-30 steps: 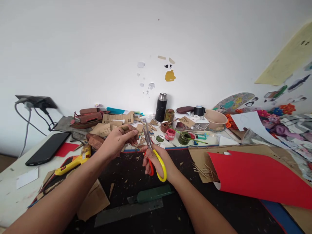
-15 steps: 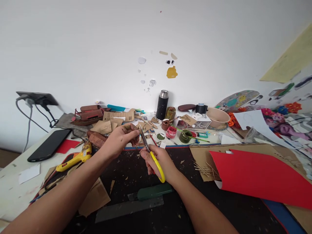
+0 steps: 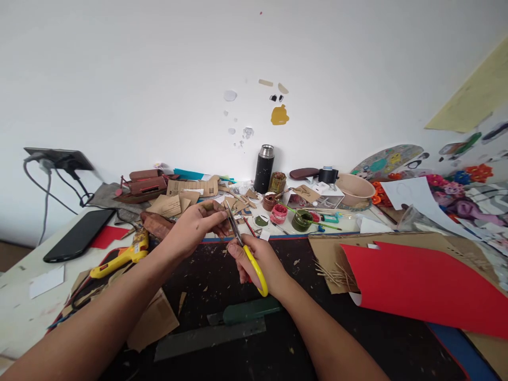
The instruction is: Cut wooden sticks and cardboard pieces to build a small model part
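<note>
My right hand [image 3: 254, 259] grips a pair of scissors [image 3: 245, 248] with yellow and red handles, blades pointing up and away, closed or nearly closed. My left hand [image 3: 194, 227] pinches a small brown cardboard piece [image 3: 214, 207] right at the blade tips. Both hands hover above a black cutting mat [image 3: 222, 296] strewn with cardboard scraps.
A green-handled blade and a metal ruler [image 3: 210, 338] lie near me. A yellow glue gun [image 3: 119, 256] and a black phone [image 3: 75, 241] are at left. A red sheet [image 3: 420, 286] on cardboard lies right. Paint pots [image 3: 299, 221], a black flask [image 3: 264, 169], a bowl [image 3: 351, 190] and cardboard cut-outs crowd the back.
The scissor blades were spread a second ago and have closed at the cardboard piece. My right hand has tilted the scissors leftward toward my left hand.
</note>
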`<state>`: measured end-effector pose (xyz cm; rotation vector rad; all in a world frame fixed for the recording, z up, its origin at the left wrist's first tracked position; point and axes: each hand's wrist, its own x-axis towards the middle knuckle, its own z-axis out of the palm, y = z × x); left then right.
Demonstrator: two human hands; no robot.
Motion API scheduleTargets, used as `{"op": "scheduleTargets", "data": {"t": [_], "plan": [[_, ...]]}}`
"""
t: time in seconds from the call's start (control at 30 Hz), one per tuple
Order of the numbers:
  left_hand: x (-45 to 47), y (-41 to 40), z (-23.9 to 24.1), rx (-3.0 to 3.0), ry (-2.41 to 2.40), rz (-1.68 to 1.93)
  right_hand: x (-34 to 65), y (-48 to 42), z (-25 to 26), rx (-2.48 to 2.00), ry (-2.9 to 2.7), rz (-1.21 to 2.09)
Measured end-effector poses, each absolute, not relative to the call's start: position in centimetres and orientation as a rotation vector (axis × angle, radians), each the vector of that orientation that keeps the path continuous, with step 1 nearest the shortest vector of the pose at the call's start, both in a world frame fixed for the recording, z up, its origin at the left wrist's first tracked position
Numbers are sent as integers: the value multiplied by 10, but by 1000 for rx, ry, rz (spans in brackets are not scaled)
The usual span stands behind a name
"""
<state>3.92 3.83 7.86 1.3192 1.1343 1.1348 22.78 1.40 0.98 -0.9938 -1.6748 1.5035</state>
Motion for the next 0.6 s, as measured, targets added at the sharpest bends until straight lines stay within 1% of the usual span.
{"op": "scheduleTargets", "data": {"t": [0.6], "plan": [[38, 41, 73, 1286, 1145, 1109, 229, 14, 12, -1041, -1701, 1475]]}}
